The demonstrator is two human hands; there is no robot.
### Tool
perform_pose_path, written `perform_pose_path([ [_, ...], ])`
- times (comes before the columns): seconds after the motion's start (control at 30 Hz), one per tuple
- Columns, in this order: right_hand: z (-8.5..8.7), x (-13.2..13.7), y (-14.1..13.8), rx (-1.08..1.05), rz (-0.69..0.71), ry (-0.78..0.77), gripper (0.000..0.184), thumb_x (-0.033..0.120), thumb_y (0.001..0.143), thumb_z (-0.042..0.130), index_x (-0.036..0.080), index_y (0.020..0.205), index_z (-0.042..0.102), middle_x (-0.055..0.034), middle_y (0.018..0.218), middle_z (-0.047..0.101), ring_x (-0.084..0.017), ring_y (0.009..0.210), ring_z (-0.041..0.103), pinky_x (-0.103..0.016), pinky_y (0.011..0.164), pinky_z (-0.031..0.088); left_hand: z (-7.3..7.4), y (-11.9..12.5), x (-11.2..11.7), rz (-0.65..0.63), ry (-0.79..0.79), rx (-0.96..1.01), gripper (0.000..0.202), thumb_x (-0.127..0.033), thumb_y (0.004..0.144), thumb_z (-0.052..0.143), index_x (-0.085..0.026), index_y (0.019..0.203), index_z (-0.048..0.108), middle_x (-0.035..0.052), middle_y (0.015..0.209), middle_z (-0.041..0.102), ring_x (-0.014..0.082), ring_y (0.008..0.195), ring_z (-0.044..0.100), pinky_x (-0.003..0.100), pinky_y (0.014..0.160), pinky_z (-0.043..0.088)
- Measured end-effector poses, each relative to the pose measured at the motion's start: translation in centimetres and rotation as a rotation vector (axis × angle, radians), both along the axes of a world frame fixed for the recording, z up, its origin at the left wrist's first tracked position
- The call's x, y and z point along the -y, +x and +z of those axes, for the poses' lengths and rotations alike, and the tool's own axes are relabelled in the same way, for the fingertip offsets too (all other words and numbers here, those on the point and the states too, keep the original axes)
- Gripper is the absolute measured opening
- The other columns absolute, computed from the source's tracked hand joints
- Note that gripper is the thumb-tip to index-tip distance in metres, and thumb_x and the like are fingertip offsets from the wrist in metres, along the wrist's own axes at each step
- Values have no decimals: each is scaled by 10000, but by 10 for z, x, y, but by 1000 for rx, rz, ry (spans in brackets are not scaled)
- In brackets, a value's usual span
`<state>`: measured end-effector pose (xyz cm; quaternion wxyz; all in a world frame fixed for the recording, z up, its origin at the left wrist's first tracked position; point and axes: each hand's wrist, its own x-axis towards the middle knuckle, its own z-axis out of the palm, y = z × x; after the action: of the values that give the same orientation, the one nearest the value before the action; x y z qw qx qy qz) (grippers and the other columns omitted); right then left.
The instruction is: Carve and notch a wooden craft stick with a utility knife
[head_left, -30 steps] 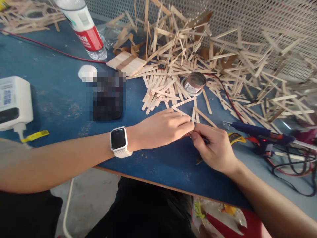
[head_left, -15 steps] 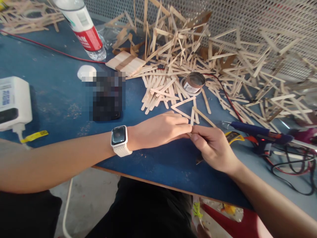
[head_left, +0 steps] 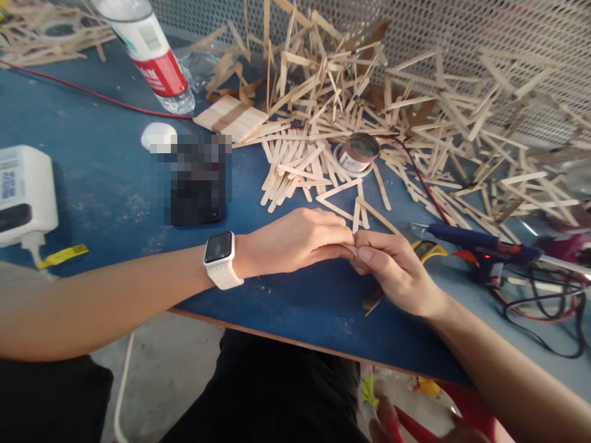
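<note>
Over the front part of the blue table, my left hand [head_left: 302, 241] and my right hand [head_left: 394, 267] meet at the fingertips. Pinched between them is a wooden craft stick [head_left: 351, 249], mostly covered by the fingers. Both hands are closed on it. My left wrist carries a watch [head_left: 219, 247]. Just beyond the fingertips lie a few angled craft sticks [head_left: 364, 212]. Under and beside my right hand, a cutter knife shows its yellow-and-black handle [head_left: 429, 249] and a dark blade-like end [head_left: 373, 301]; the middle is hidden.
A blue glue gun [head_left: 484, 246] with a lit red light and tangled cable lies at right. Loose sticks [head_left: 295, 163] heap up along the mesh panel [head_left: 462, 37], around a tape roll [head_left: 360, 154]. Leftward are a bottle [head_left: 161, 71], a blurred dark object [head_left: 196, 191] and a white box [head_left: 28, 191].
My hands stay together on the craft stick; the fingers have shifted slightly and the right wrist has turned a little. The whole view has drifted slightly left.
</note>
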<state>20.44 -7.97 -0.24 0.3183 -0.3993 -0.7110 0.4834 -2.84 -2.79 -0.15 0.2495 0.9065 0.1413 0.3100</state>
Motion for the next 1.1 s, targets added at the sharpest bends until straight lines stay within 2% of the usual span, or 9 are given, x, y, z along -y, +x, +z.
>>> perform_pose_path([
  [0.13, -6, 1, 0, -36, 14, -24, 446, 443, 1123, 466, 242, 725, 456, 45, 663, 441, -125, 604, 406, -308, 597, 382, 0, 0, 0, -11, -42, 23, 172, -216, 1095, 631, -119, 1064, 769, 76, 995, 798, 141, 899, 729, 241, 804, 544],
  [0.23, -3, 0, 0, 9, 18, -6, 441, 426, 1123, 461, 244, 722, 439, 48, 654, 423, -122, 599, 394, -300, 574, 363, -1, 0, 0, -10, -49, 7, 181, -230, 1103, 620, -127, 1079, 767, 74, 995, 795, 145, 893, 720, 252, 796, 535],
  [0.4, 11, -2, 1, 162, 15, 91, 382, 328, 1100, 504, 228, 734, 456, 64, 638, 391, -100, 583, 336, -290, 546, 294, -3, 0, -2, 30, 46, -89, 291, -291, 1138, 545, -125, 1022, 754, 70, 902, 749, 167, 821, 656, 288, 749, 489],
  [0.73, 14, -3, 3, 287, 5, 267, 252, 244, 1041, 547, 225, 790, 533, 62, 668, 490, -93, 594, 437, -267, 586, 359, -5, -1, -4, 42, 98, -81, 271, -284, 1124, 565, -112, 1008, 739, 59, 896, 737, 169, 819, 646, 286, 767, 479],
  [0.87, 15, -1, 1, 300, -15, 281, 213, 195, 1005, 560, 225, 796, 537, 71, 664, 493, -83, 585, 433, -256, 578, 355, -6, -1, -4, 25, 86, -106, 274, -292, 1128, 556, -111, 1036, 741, 65, 932, 755, 181, 847, 648, 302, 794, 480],
  [1.1, 13, 0, -4, 263, -37, 239, 264, 190, 991, 526, 225, 732, 491, 70, 639, 459, -84, 584, 415, -264, 559, 328, -6, -1, -4, 4, 99, -144, 282, -290, 1139, 536, -123, 1043, 743, 69, 963, 770, 183, 860, 639, 314, 794, 474],
])
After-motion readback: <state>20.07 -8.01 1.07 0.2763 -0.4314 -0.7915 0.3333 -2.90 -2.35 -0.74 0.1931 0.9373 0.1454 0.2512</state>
